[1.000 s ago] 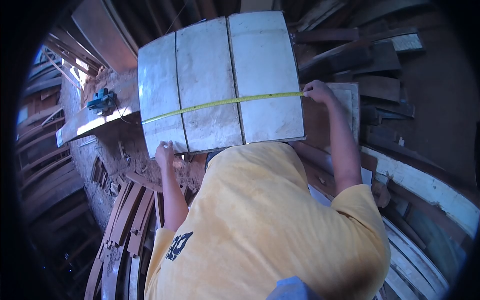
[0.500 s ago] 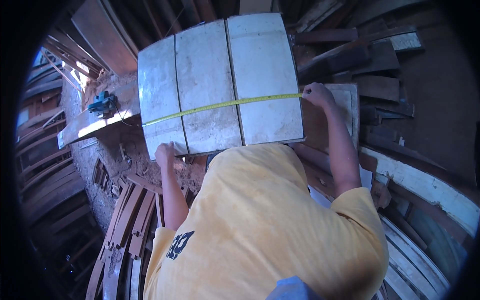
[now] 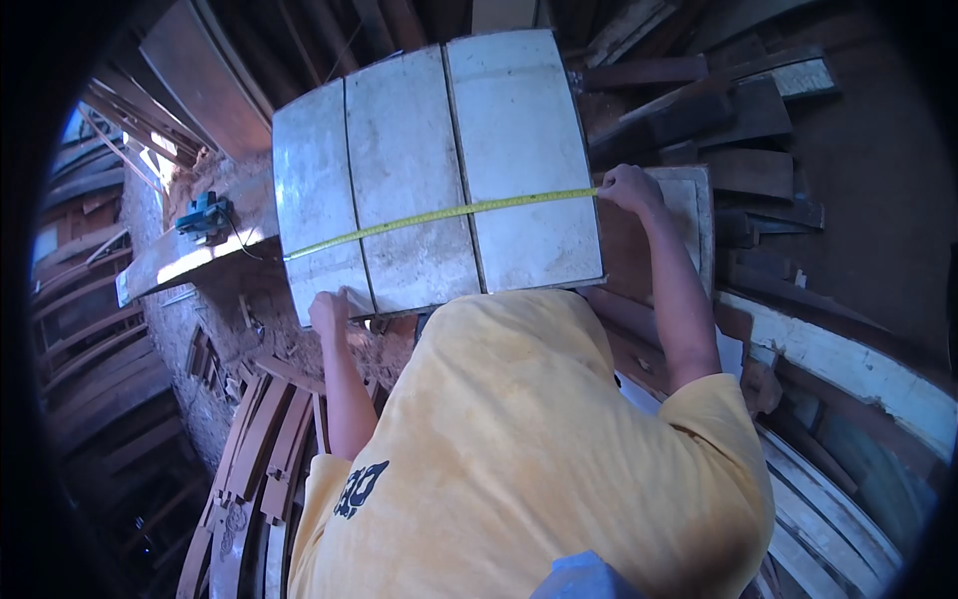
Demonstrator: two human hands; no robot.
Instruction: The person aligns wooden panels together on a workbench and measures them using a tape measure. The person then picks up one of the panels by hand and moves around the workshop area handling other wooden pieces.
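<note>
A wide white board (image 3: pixel 409 130), scuffed and divided by two dark lines, lies in front of my body. Stretched across it from left to right is a yellow tape measure (image 3: pixel 439 215). At the board's right edge, my right hand (image 3: pixel 633 189) is closed on the end of the tape, fingers pinched together. My left hand (image 3: pixel 330 308) grips the near left corner of the board, its fingers bent at the edge. The tape's left end lies by the board's left edge, apart from my left hand.
A teal power tool (image 3: pixel 205 216) with a cord rests on a plank (image 3: pixel 165 270) to the left. Stacked curved wood strips (image 3: pixel 254 429) lie at lower left. Dark boards (image 3: pixel 753 120) and a long whitish beam (image 3: pixel 858 364) fill the right side.
The view shifts very slightly. Both hands keep their places, and the tape still lies across the board.
</note>
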